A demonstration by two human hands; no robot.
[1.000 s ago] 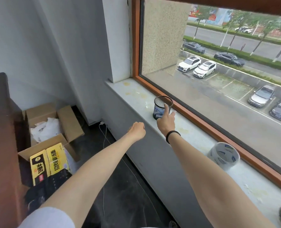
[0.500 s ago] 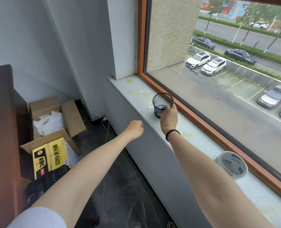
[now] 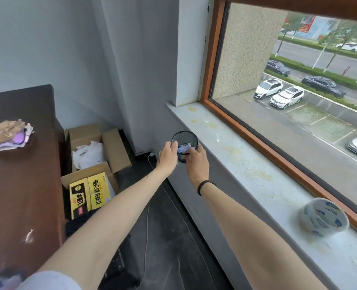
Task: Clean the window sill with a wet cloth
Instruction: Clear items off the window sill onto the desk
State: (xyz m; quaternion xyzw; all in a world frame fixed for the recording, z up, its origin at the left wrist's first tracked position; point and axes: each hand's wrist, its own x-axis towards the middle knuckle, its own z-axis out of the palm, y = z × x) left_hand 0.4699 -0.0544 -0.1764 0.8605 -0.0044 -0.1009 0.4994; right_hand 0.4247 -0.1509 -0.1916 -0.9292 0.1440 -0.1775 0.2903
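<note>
Window sill (image 3: 246,164) stained, unwiped. I note left hand (image 3: 168,154) and right hand (image 3: 197,162) both gripping the mesh cup (image 3: 185,139); I judge this the clearing step. Next: set it aside, then the tape roll (image 3: 323,216) to their right.

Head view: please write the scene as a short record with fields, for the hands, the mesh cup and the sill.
window sill: yellowish stains, not yet wiped
mesh cup: black, held at the sill's front edge
left hand: holds the cup's left side
right hand: grips its near side
tape roll: lies on the sill, near end
cloths: on the brown desk
</note>
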